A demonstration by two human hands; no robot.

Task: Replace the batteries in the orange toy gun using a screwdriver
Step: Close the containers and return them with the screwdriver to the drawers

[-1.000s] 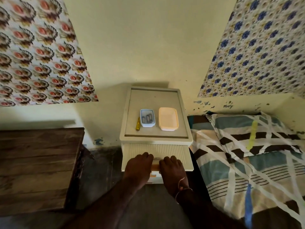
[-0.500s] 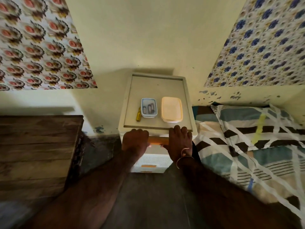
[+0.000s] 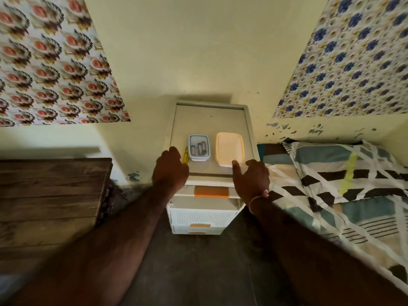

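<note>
On top of a white plastic drawer cabinet (image 3: 212, 120) lie a yellow-handled screwdriver (image 3: 185, 155), a small clear box with batteries (image 3: 198, 147) and a cream lidded box (image 3: 229, 149). My left hand (image 3: 170, 168) hovers over the cabinet's front left corner, just left of the screwdriver, fingers loosely curled and holding nothing. My right hand (image 3: 250, 176) hovers at the front right corner, thumb out toward the cream box, empty. The cabinet's top drawer (image 3: 211, 192) with an orange handle is shut. No toy gun is in sight.
A dark wooden table (image 3: 50, 195) stands at the left. A bed with a patterned sheet and pillow (image 3: 335, 173) lies at the right, close against the cabinet. The yellow wall carries patterned panels. Dark floor lies in front of the cabinet.
Both hands pushed the top drawer shut, then let go of its orange handle and rose to the cabinet's top edge, spreading apart.
</note>
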